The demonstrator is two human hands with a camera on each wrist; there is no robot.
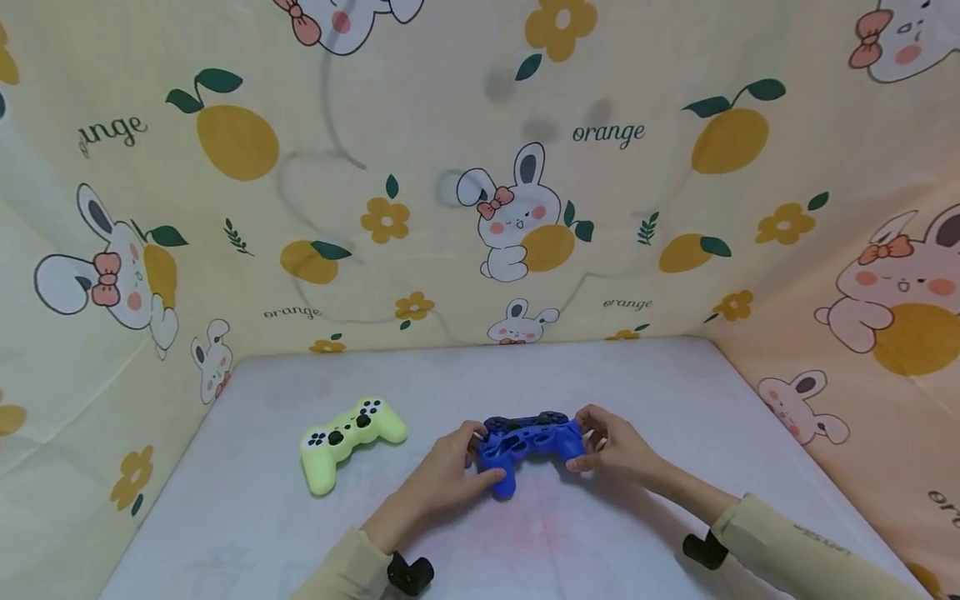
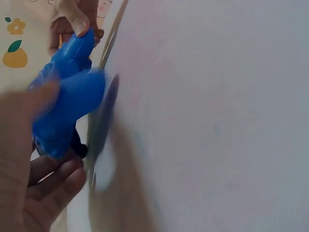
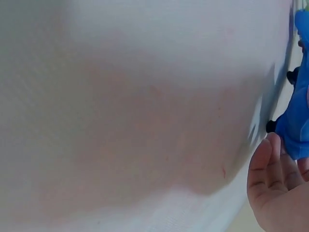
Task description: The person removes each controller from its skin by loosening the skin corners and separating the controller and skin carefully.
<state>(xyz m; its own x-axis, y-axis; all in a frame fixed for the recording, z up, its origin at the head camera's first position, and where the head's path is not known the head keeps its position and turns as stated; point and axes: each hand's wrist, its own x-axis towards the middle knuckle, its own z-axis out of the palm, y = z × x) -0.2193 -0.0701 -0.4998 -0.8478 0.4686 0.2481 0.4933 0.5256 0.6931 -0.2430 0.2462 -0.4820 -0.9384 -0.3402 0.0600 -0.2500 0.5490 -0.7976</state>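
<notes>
A blue silicone controller cover [image 1: 497,454] with cut-out holes is held up over the table by both hands. Along its far edge shows a dark game controller [image 1: 553,417], partly inside the cover and largely hidden by it. My left hand [image 1: 448,467] grips the left side, thumb on the near face and fingers behind. On the opposite side, my right hand [image 1: 621,446] pinches the right grip between thumb and fingers. The left wrist view has the cover's grip [image 2: 84,96] close to the left thumb. Dark knobs [image 3: 292,76] jut from the underside in the right wrist view.
A pale green game controller [image 1: 348,437] with black sticks lies face up to the left of my left hand. The white tabletop [image 1: 247,517] is bordered by a printed cloth [image 1: 427,250] at the back and both sides.
</notes>
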